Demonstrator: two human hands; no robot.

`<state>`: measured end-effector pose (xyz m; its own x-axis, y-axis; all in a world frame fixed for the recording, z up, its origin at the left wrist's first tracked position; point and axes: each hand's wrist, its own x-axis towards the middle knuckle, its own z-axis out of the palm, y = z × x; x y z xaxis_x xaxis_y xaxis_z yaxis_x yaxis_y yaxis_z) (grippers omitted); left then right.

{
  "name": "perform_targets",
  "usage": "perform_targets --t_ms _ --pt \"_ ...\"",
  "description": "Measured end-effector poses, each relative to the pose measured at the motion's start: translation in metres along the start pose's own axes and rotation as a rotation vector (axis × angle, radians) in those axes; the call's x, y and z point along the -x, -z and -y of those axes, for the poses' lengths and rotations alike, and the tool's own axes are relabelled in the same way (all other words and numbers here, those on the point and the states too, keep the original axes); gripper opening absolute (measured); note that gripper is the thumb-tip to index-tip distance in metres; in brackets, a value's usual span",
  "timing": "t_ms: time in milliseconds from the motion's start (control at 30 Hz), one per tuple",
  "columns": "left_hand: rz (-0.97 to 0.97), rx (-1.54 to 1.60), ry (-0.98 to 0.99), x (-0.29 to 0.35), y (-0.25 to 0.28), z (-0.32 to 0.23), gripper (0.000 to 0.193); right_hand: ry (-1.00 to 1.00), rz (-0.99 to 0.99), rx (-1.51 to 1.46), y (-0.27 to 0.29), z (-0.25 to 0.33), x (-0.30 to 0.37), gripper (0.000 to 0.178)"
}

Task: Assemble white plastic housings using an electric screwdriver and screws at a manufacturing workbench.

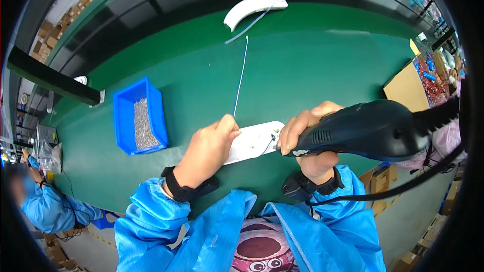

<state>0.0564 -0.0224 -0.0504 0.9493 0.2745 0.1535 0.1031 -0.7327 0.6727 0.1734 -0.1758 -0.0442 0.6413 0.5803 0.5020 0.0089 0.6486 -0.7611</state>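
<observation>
My left hand [209,146] is closed on the near-left end of a flat white plastic part [250,143] over the green table. A thin blue-and-white wire [242,73] runs away from that hand toward the far side; the fingers hide where it begins. My right hand [307,131] is wrapped around a black corded electric screwdriver [363,128], held nearly level. Its front end is at the right end of the white part, where a small dark opening with short wires shows. The hand hides whether the tip touches the part.
Left on the green table [201,75] stands a blue bin [121,121] of small metal screws [143,126]. A curved white plastic piece [254,7] with a wire lies at the back. At right, a cardboard box [406,90] holds red-and-blue wired parts. A co-worker's blue sleeve [50,211] shows at left.
</observation>
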Motion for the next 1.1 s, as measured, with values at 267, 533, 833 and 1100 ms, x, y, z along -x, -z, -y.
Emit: perform_targets --t_ms 267,533,833,1100 --pt "-0.114 -0.158 -0.226 -0.093 0.053 -0.006 0.01 0.225 -0.121 0.145 0.009 0.063 -0.025 0.073" --pt "-0.271 -0.543 0.067 -0.196 0.142 0.137 0.01 0.226 -0.089 0.252 0.027 0.061 -0.029 0.067" --pt "-0.308 -0.074 0.005 -0.32 -0.014 0.082 0.016 0.155 -0.147 0.069 0.032 0.044 -0.036 0.067" --pt "-0.541 0.23 0.034 -0.32 -0.094 0.03 0.01 0.233 -0.242 0.286 0.035 0.046 -0.036 0.071"
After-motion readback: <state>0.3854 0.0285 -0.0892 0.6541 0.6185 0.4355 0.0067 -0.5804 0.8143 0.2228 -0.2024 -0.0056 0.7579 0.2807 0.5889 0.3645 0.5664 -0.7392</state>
